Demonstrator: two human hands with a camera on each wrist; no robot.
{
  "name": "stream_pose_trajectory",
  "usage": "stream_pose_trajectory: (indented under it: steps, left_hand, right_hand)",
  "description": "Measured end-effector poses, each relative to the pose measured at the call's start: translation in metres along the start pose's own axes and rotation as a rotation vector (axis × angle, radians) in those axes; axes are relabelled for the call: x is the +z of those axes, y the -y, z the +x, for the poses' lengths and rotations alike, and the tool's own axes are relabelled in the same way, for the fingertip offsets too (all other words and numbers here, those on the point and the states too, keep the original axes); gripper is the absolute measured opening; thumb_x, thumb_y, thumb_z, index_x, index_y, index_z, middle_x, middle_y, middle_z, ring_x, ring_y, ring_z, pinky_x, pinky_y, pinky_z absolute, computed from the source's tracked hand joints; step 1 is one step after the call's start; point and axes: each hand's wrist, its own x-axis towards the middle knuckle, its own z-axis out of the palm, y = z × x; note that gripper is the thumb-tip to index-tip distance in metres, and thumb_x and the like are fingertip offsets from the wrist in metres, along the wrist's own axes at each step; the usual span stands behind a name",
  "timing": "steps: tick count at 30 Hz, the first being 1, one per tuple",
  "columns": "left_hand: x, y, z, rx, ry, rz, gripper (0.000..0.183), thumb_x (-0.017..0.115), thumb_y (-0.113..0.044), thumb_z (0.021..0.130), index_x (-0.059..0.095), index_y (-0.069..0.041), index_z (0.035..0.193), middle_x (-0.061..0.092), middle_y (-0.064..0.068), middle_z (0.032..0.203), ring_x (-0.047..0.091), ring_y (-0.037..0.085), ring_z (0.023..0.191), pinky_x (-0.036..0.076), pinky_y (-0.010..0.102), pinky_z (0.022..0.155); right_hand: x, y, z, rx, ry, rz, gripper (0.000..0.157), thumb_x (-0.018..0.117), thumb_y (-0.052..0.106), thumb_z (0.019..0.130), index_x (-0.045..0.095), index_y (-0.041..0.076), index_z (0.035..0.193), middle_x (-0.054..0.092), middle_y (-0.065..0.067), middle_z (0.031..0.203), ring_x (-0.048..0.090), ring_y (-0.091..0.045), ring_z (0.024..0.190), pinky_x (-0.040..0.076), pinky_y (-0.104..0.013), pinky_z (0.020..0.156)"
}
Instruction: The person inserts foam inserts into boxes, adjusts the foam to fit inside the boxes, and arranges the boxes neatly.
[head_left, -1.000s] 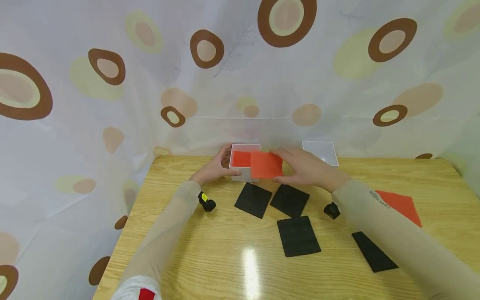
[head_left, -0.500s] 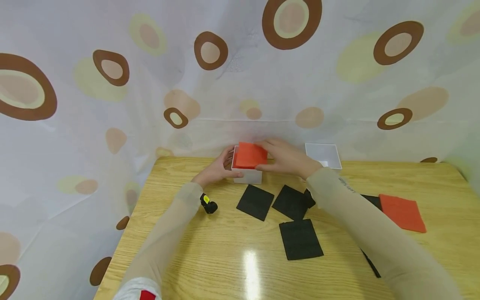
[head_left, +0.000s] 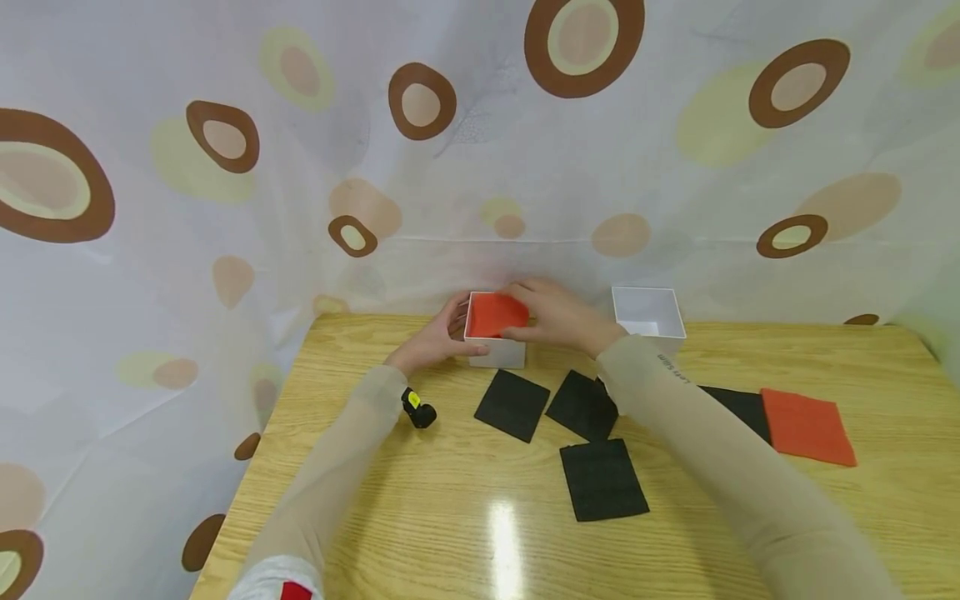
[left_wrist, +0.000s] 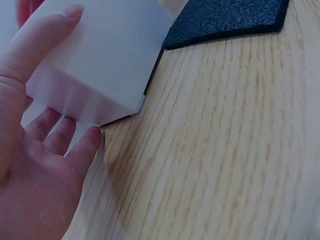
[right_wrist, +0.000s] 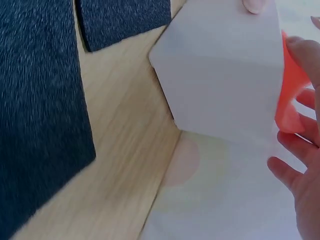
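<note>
A white open-topped box [head_left: 498, 353] stands at the table's back edge in the head view. My left hand [head_left: 431, 342] holds its left side, thumb on the front wall; in the left wrist view the fingers [left_wrist: 59, 134] lie along another wall of the box [left_wrist: 112, 55]. Between thumb and fingers my right hand [head_left: 558, 315] pinches a red felt-like square [head_left: 493, 313] at the box's opening. In the right wrist view this red square [right_wrist: 287, 95] bends over the rim. What lies beneath it inside the box is hidden.
A second white box [head_left: 648, 315] stands to the right at the wall. Several black squares lie about, one [head_left: 512, 406] in front of the held box, another [head_left: 603, 481] nearer. A red square [head_left: 808, 426] lies at right beside a black one [head_left: 738, 410], partly behind my right sleeve.
My right hand has moved left with the red square, from beside the box to over it, then lowered it into the opening. My left hand has kept its hold on the box.
</note>
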Motion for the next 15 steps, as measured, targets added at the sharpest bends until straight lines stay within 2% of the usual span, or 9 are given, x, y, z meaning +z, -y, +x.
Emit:
stream_pose_trajectory:
  steps: [5,10,12,15]
  left_hand:
    - [0.002,-0.001,0.000,0.002,0.007,-0.004,0.103,0.081,-0.009,0.091,0.012,-0.021,0.166,0.022,0.004,0.171,0.024,0.024,0.157,0.032,0.039,0.123]
    - [0.002,-0.001,-0.001,0.008,0.008,-0.003,0.103,0.080,-0.009,0.092,0.010,-0.022,0.166,0.022,0.003,0.171,0.024,0.024,0.157,0.033,0.040,0.123]
    - [0.001,-0.002,-0.002,0.006,0.008,0.004,0.103,0.080,-0.009,0.092,0.009,-0.022,0.167,0.021,0.003,0.171,0.024,0.024,0.157,0.033,0.041,0.123]
    - [0.001,-0.003,-0.003,0.001,0.008,0.014,0.105,0.080,-0.009,0.093,0.007,-0.022,0.167,0.019,0.004,0.172,0.022,0.025,0.158,0.032,0.042,0.124]
  right_hand:
    - [0.010,0.001,0.004,0.004,-0.035,0.017,0.058,0.078,0.037,0.094,0.060,0.006,0.140,0.063,-0.012,0.134,0.058,-0.031,0.120,0.051,-0.045,0.107]
    - [0.015,0.000,0.004,0.011,-0.062,0.051,0.050,0.079,0.036,0.094,0.061,0.004,0.128,0.067,-0.011,0.117,0.060,-0.029,0.104,0.054,-0.042,0.096]
    - [0.017,0.000,0.004,0.003,-0.067,0.044,0.050,0.079,0.038,0.093,0.061,0.004,0.125,0.067,-0.014,0.122,0.061,-0.032,0.109,0.053,-0.044,0.100]
    - [0.016,-0.002,0.001,-0.005,-0.069,0.032,0.055,0.079,0.041,0.093,0.062,0.003,0.129,0.058,-0.020,0.142,0.054,-0.039,0.129,0.045,-0.050,0.113]
